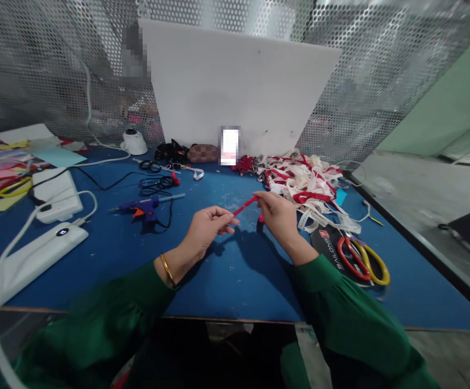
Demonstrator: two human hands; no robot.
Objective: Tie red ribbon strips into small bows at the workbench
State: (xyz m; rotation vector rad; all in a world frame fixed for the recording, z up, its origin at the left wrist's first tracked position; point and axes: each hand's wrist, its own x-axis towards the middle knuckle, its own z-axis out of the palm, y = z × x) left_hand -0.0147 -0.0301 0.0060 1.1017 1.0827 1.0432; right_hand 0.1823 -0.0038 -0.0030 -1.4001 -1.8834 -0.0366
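Note:
A narrow red ribbon point(245, 206) is stretched between my two hands above the blue table point(235, 292). My left hand point(208, 229) pinches its left end between thumb and fingers, with the other fingers partly spread. At the upper right end, my right hand point(277, 219) has its fingers closed on the ribbon. A bit of red shows just under my right hand, partly hidden by it. To the right of my right hand lies a tangled pile of white and red ribbons point(300, 181).
Red-and-yellow-handled scissors point(364, 262) lie at the right on a black card. A blue glue gun point(141, 208) with its cord is at the left, near white power strips point(32, 265). A lit phone point(229, 146) leans on a white board point(239, 86).

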